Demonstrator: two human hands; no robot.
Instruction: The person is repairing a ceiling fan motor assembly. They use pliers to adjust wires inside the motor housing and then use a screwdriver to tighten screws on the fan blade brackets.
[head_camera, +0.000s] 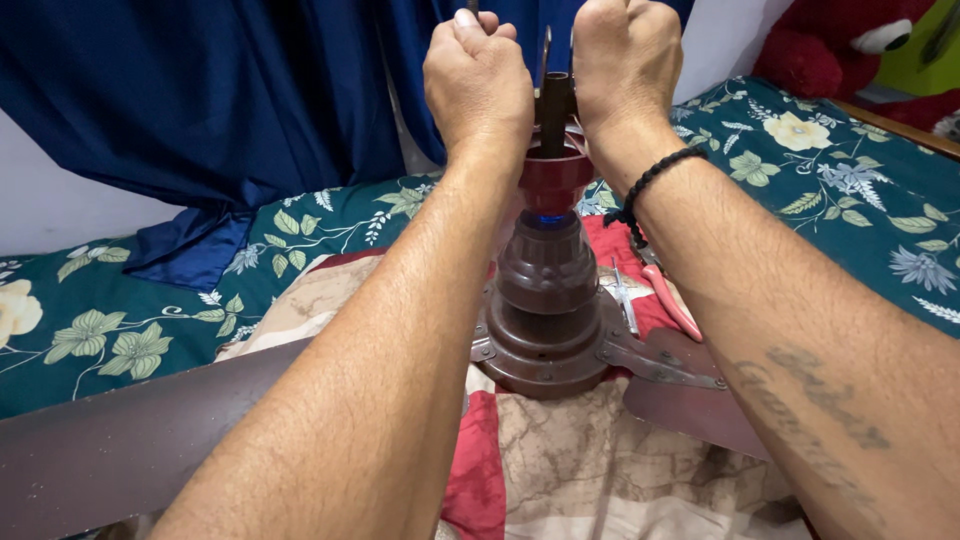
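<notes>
A brown ceiling fan (545, 330) is standing on its motor housing on a patterned cloth (560, 470) spread over the bed (830, 190), its downrod (553, 115) pointing up between the two forearms. The left hand (478, 85) is closing into a fist on a thin dark tool (473, 8) at the top edge of the view, just left of the rod. The right hand (625, 65) is also fisted, just right of the rod's top; what it is gripping is hidden by the fingers. The two hands are sitting close together, one on each side of the rod, not touching each other. A black bead bracelet (650, 185) is circling the right wrist. One fan blade (120, 450) is reaching out to the lower left, another (690, 400) to the right. Red-handled pliers (668, 300) and a small screwdriver (625, 300) are lying on the cloth just right of the housing. A blue curtain (230, 100) is hanging behind, and a red plush toy (840, 50) is sitting at the far right.
</notes>
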